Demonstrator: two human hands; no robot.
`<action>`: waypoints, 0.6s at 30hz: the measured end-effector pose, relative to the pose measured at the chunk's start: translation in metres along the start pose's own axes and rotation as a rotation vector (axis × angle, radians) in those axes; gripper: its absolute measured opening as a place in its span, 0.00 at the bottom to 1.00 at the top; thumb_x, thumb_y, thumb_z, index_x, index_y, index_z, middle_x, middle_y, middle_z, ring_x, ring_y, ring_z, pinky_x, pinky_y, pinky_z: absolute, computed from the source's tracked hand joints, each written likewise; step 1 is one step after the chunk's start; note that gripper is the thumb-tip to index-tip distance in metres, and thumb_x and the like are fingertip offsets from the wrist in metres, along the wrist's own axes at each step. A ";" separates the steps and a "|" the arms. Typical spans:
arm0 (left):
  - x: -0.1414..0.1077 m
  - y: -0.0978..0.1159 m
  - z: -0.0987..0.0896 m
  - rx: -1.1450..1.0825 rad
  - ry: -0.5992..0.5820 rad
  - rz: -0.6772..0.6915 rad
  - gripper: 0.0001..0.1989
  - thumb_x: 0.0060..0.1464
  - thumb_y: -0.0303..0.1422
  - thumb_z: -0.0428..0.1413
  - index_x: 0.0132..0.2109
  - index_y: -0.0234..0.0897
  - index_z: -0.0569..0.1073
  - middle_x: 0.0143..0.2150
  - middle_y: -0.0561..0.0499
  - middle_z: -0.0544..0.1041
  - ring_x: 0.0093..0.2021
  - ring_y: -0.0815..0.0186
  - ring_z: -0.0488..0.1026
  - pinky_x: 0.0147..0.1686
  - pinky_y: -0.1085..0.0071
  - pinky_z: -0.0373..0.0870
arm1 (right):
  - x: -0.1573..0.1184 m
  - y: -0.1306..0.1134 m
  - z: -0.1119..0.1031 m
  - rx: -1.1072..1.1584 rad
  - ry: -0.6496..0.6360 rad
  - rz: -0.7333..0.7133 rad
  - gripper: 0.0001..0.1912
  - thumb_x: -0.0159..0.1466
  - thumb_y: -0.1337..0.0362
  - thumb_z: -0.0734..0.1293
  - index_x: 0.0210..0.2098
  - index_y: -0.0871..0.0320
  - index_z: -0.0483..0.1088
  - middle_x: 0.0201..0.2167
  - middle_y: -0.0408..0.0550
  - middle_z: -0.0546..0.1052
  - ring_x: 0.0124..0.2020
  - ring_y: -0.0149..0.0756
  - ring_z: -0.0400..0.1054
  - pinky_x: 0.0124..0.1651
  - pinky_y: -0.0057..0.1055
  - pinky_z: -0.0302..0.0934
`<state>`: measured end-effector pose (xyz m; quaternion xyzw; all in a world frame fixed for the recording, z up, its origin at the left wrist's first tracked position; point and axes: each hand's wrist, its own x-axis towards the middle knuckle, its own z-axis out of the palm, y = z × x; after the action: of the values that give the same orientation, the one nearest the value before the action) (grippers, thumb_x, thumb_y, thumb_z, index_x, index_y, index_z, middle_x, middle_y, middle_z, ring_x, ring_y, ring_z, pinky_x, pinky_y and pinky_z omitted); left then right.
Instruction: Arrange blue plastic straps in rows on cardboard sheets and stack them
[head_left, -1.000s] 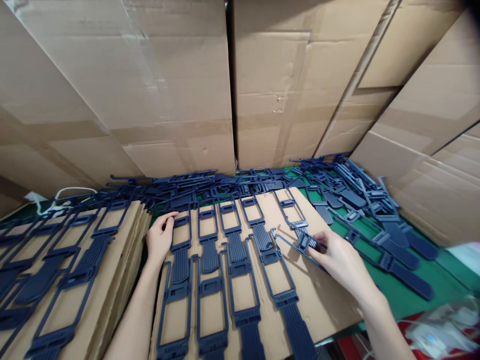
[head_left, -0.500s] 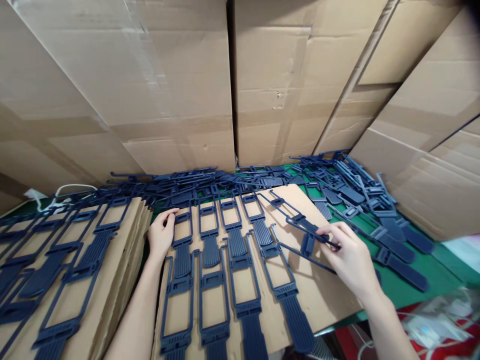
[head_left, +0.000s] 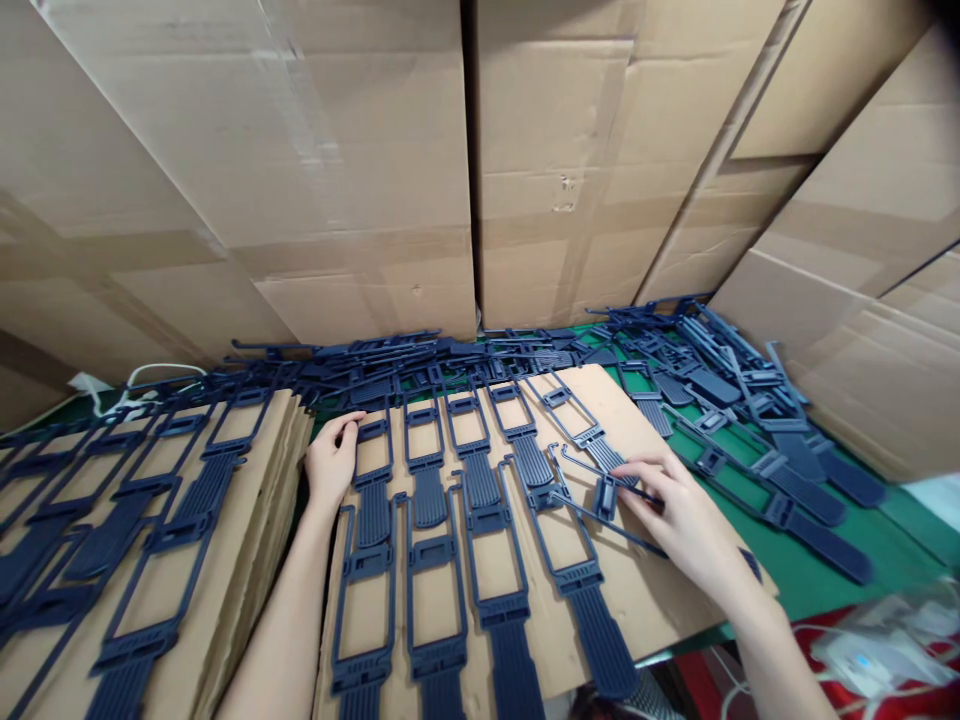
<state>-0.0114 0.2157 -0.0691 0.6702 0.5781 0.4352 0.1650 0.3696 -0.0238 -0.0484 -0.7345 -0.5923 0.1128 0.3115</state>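
Observation:
Dark blue plastic frames with ribbed tabs lie in rows on a cardboard sheet (head_left: 667, 600). My left hand (head_left: 332, 462) rests at the sheet's upper left edge, fingers curled beside the first frame (head_left: 373, 480); whether it pinches anything is hidden. Over the right part of the sheet, my right hand (head_left: 664, 500) is closed on a tilted blue frame (head_left: 607, 497), whose hooked arms point left. Just above it, another frame (head_left: 574, 415) lies at the end of the back row, its tab partly behind my fingers.
On the left stands a cardboard stack (head_left: 259, 520) topped with more frames. Loose blue parts (head_left: 390, 360) pile along the back of the green table (head_left: 825, 580), with others at the right. Large cartons (head_left: 375, 150) rise behind. Clear plastic bags (head_left: 885, 645) and cables lie at lower right.
A frame that overlapped the held one at the back right now lies flatter on the sheet. My right hand has shifted slightly, still holding the other frame. The view has moved a little.

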 end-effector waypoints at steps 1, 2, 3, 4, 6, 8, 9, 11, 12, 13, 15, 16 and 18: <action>0.000 0.000 0.000 0.002 0.000 -0.003 0.17 0.54 0.39 0.47 0.41 0.37 0.77 0.46 0.47 0.78 0.47 0.59 0.73 0.50 0.64 0.66 | 0.000 0.000 0.001 -0.002 -0.006 0.002 0.10 0.64 0.59 0.60 0.41 0.52 0.72 0.43 0.49 0.67 0.36 0.36 0.69 0.37 0.32 0.65; 0.000 0.000 0.000 0.003 0.000 -0.004 0.17 0.54 0.39 0.47 0.41 0.37 0.77 0.45 0.47 0.78 0.47 0.59 0.73 0.50 0.64 0.66 | 0.001 0.000 0.003 -0.002 -0.012 0.003 0.11 0.64 0.59 0.60 0.41 0.52 0.71 0.42 0.49 0.68 0.34 0.35 0.68 0.36 0.32 0.65; 0.000 0.001 0.000 0.002 0.002 -0.002 0.17 0.54 0.39 0.47 0.41 0.37 0.77 0.45 0.47 0.78 0.47 0.59 0.73 0.50 0.64 0.66 | 0.001 0.000 0.004 0.001 -0.018 0.003 0.11 0.64 0.58 0.60 0.43 0.51 0.71 0.42 0.49 0.68 0.33 0.35 0.68 0.35 0.32 0.65; -0.001 0.001 0.000 0.001 0.002 0.001 0.17 0.54 0.39 0.47 0.41 0.37 0.77 0.46 0.47 0.78 0.47 0.59 0.73 0.51 0.64 0.66 | 0.002 0.000 0.006 0.007 -0.020 0.003 0.12 0.64 0.58 0.60 0.43 0.51 0.71 0.42 0.49 0.68 0.32 0.34 0.69 0.35 0.33 0.65; -0.001 0.001 0.000 0.002 0.003 0.002 0.16 0.54 0.39 0.47 0.40 0.37 0.77 0.46 0.47 0.77 0.47 0.59 0.73 0.51 0.64 0.66 | 0.004 -0.001 0.009 0.018 -0.023 0.006 0.12 0.64 0.58 0.60 0.44 0.51 0.71 0.42 0.49 0.68 0.32 0.34 0.69 0.35 0.33 0.65; -0.001 0.002 -0.001 0.006 0.003 -0.002 0.16 0.54 0.38 0.47 0.41 0.37 0.77 0.46 0.47 0.78 0.47 0.59 0.73 0.51 0.64 0.66 | 0.006 -0.002 0.011 0.013 -0.027 0.014 0.12 0.64 0.58 0.60 0.43 0.51 0.71 0.42 0.49 0.67 0.32 0.34 0.69 0.36 0.33 0.65; -0.001 0.002 -0.001 0.008 0.004 -0.001 0.16 0.54 0.39 0.47 0.41 0.37 0.77 0.45 0.47 0.78 0.47 0.59 0.73 0.51 0.64 0.66 | 0.007 -0.004 0.012 0.005 -0.029 0.017 0.11 0.64 0.58 0.60 0.43 0.51 0.71 0.42 0.48 0.67 0.32 0.34 0.69 0.36 0.33 0.65; -0.001 0.001 0.000 0.007 0.005 0.010 0.17 0.54 0.39 0.47 0.41 0.37 0.77 0.45 0.47 0.78 0.46 0.59 0.73 0.51 0.64 0.66 | 0.010 -0.006 0.012 -0.005 -0.026 0.014 0.11 0.64 0.58 0.60 0.42 0.52 0.71 0.42 0.48 0.67 0.31 0.33 0.69 0.36 0.33 0.64; -0.001 0.001 0.000 0.004 0.005 0.018 0.17 0.54 0.39 0.47 0.41 0.37 0.77 0.45 0.47 0.78 0.47 0.59 0.73 0.51 0.64 0.66 | 0.011 -0.007 0.013 -0.005 -0.023 0.011 0.11 0.64 0.58 0.60 0.42 0.52 0.71 0.41 0.48 0.67 0.30 0.32 0.69 0.36 0.33 0.64; 0.000 0.000 0.000 0.001 0.002 0.025 0.17 0.54 0.38 0.47 0.41 0.36 0.77 0.45 0.46 0.78 0.47 0.59 0.73 0.51 0.64 0.66 | 0.012 -0.007 0.013 -0.002 -0.021 0.008 0.11 0.64 0.58 0.61 0.42 0.52 0.71 0.41 0.48 0.67 0.30 0.32 0.69 0.36 0.33 0.64; 0.000 0.000 0.000 -0.003 -0.001 0.034 0.17 0.54 0.38 0.47 0.41 0.36 0.77 0.45 0.46 0.78 0.47 0.59 0.73 0.50 0.65 0.66 | 0.015 -0.007 0.015 0.006 -0.015 0.007 0.10 0.64 0.58 0.61 0.41 0.52 0.71 0.41 0.48 0.68 0.29 0.32 0.69 0.36 0.33 0.64; 0.000 0.000 0.000 -0.004 -0.001 0.035 0.17 0.54 0.38 0.47 0.41 0.35 0.77 0.45 0.46 0.78 0.47 0.59 0.73 0.50 0.65 0.66 | 0.016 -0.007 0.016 0.009 -0.011 0.005 0.10 0.63 0.58 0.61 0.41 0.52 0.71 0.41 0.48 0.68 0.28 0.32 0.69 0.36 0.33 0.64; 0.000 0.000 0.000 -0.001 0.001 0.032 0.17 0.54 0.37 0.47 0.41 0.36 0.77 0.45 0.46 0.78 0.47 0.60 0.73 0.49 0.65 0.67 | 0.018 -0.006 0.018 0.012 0.000 -0.002 0.11 0.63 0.58 0.61 0.41 0.53 0.71 0.41 0.48 0.69 0.28 0.32 0.69 0.36 0.34 0.65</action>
<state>-0.0115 0.2162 -0.0691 0.6791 0.5674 0.4381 0.1581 0.3602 -0.0006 -0.0549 -0.7319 -0.5923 0.1159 0.3162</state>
